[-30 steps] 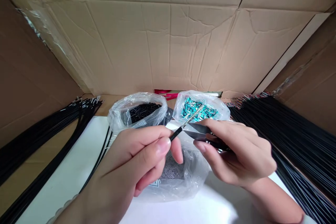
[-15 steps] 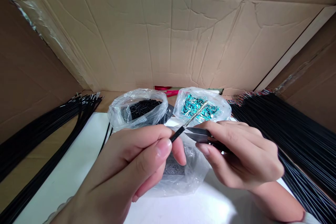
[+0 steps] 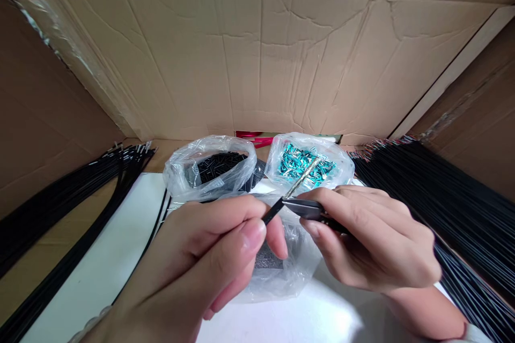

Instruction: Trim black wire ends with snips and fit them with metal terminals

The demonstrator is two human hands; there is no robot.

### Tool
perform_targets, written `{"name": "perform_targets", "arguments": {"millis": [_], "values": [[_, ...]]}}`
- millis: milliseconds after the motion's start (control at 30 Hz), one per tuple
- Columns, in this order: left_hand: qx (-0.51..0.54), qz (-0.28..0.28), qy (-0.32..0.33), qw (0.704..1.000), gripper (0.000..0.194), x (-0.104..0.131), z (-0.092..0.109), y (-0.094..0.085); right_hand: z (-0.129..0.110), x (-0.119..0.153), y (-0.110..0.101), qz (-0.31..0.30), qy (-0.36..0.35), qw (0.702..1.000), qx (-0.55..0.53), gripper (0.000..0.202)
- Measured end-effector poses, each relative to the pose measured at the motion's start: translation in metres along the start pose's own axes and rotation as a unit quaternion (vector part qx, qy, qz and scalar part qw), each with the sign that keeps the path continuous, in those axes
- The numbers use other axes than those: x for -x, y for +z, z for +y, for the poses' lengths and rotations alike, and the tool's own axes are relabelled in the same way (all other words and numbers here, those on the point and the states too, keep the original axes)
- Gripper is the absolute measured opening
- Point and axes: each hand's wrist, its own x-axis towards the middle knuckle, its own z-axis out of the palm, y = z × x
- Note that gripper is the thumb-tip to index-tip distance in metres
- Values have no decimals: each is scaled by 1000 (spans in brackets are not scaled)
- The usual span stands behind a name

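Between thumb and forefinger, my left hand (image 3: 217,252) pinches a black cable (image 3: 274,211) whose silvery braided end (image 3: 303,177) points up and to the right. My right hand (image 3: 370,236) is closed around small dark cutters (image 3: 303,208). The tips of the cutters touch the cable where the black jacket meets the braid, and their blades look closed or nearly so. Most of the cutters' handles are hidden by my fingers.
Behind my hands are a plastic bag of black tubes (image 3: 221,166) and another of teal pieces (image 3: 289,163). Below them lies a third bag (image 3: 281,278). Black cable bundles flank the white surface (image 3: 257,321) at left (image 3: 80,214) and right (image 3: 450,198). Cardboard walls (image 3: 249,64) enclose it.
The cutter blades have come together at the edge of the cable's jacket. My right hand has shifted slightly right, and my left hand has moved a little.
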Motion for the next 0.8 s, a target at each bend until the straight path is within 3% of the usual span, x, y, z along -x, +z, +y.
{"name": "perform_targets", "arguments": {"millis": [200,400,533,800], "values": [[19,-38,31,999,38,-5,-3,-1,1,-3,-2,-35,-1,999,-14,11],[-10,-85,113,990,41,-17,-1,1,4,-1,-2,-5,5,1000,-6,10],[-45,-57,171,983,49,-19,2,3,3,-3,-3,-23,7,999,-23,12],[-98,0,248,964,30,-16,4,8,7,-1,0,-15,12,1000,-8,9]]}}
